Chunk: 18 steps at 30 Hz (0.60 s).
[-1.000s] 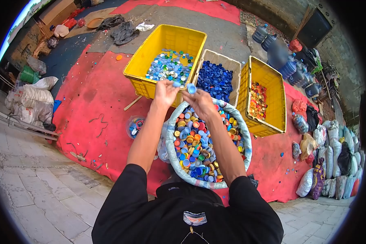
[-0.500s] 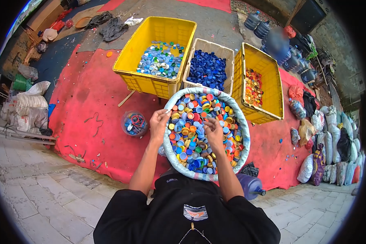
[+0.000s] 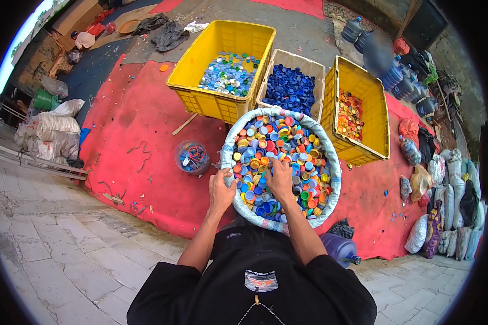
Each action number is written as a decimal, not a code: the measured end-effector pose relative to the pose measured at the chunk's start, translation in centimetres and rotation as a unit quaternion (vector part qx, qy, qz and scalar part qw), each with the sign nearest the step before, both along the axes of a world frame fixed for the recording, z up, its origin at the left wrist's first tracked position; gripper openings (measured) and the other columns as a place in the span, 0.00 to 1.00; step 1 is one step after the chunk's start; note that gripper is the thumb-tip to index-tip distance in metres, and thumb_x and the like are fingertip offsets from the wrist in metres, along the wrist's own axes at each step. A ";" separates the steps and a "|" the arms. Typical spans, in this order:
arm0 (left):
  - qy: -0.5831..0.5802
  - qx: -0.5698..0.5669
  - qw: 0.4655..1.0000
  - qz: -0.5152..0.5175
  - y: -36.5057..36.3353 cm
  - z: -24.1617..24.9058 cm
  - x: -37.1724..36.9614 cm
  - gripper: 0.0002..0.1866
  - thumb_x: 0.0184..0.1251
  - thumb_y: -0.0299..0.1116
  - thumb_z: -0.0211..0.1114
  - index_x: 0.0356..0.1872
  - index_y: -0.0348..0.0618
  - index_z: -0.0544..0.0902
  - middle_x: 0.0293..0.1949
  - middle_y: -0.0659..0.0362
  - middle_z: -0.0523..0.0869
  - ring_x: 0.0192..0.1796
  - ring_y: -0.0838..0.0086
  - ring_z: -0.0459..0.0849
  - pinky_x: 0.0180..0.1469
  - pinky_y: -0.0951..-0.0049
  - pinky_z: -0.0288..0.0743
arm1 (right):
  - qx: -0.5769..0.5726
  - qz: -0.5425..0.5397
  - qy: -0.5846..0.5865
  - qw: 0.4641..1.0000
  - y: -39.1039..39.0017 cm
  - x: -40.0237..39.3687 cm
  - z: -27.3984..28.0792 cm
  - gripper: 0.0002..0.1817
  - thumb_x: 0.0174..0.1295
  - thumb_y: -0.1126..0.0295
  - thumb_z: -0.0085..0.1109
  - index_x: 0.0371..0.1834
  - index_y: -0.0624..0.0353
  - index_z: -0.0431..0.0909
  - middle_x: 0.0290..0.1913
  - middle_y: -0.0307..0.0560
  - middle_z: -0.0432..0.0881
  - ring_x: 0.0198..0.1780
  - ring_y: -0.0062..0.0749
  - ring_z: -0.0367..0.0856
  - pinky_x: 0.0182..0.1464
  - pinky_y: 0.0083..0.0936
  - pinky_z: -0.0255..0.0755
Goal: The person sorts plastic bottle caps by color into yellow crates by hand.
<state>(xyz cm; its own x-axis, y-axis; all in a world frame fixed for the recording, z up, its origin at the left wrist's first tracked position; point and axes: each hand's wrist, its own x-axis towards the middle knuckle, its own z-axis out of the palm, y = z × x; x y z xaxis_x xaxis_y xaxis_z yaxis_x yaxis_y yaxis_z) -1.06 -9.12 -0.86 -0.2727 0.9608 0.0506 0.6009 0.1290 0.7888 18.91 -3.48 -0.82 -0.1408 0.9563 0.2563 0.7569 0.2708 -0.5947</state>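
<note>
At centre frame, the left hand [image 3: 221,190] grips the rolled rim of the sack [image 3: 229,142], apparently steadying it, while the right hand [image 3: 280,179] rests spread and flat among the mixed caps [image 3: 279,143] inside, holding nothing visible. Sorted caps fill the yellow crate [image 3: 200,100], basket [image 3: 290,89] and second crate [image 3: 363,116] above.
</note>
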 end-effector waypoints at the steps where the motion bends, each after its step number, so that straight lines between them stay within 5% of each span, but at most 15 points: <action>1: 0.004 0.000 1.000 -0.001 -0.2 0.1 0.1 0.24 0.51 0.28 0.73 0.51 0.40 0.77 0.40 0.57 0.86 0.43 0.60 0.78 0.49 0.61 0.71 | 0.002 0.001 -0.004 1.000 0.4 0.0 -0.3 0.24 0.53 0.74 0.64 0.56 0.57 0.75 0.38 0.43 0.85 0.44 0.42 0.76 0.46 0.40 0.64; 13: 0.108 0.064 0.992 -0.033 -0.1 0.1 -0.2 0.25 0.49 0.28 0.74 0.51 0.39 0.78 0.41 0.58 0.86 0.43 0.62 0.77 0.49 0.62 0.70 | -0.019 0.045 -0.047 0.998 2.2 0.4 -2.7 0.30 0.52 0.74 0.67 0.61 0.57 0.72 0.41 0.41 0.86 0.48 0.38 0.75 0.53 0.41 0.60; 16: 0.162 0.077 0.980 -0.087 1.5 1.1 -0.2 0.27 0.49 0.29 0.75 0.53 0.40 0.78 0.42 0.58 0.86 0.46 0.61 0.77 0.51 0.62 0.69 | 0.004 0.010 -0.009 1.000 1.1 0.6 -1.7 0.29 0.52 0.75 0.68 0.60 0.59 0.73 0.39 0.44 0.86 0.48 0.38 0.79 0.53 0.40 0.66; 18: 0.186 0.055 0.974 -0.120 2.5 1.9 -0.1 0.27 0.48 0.30 0.75 0.53 0.39 0.78 0.43 0.56 0.86 0.47 0.60 0.76 0.51 0.61 0.68 | -0.055 -0.021 0.117 0.991 0.2 0.8 -1.4 0.28 0.53 0.76 0.68 0.60 0.60 0.72 0.37 0.47 0.85 0.46 0.39 0.81 0.52 0.39 0.71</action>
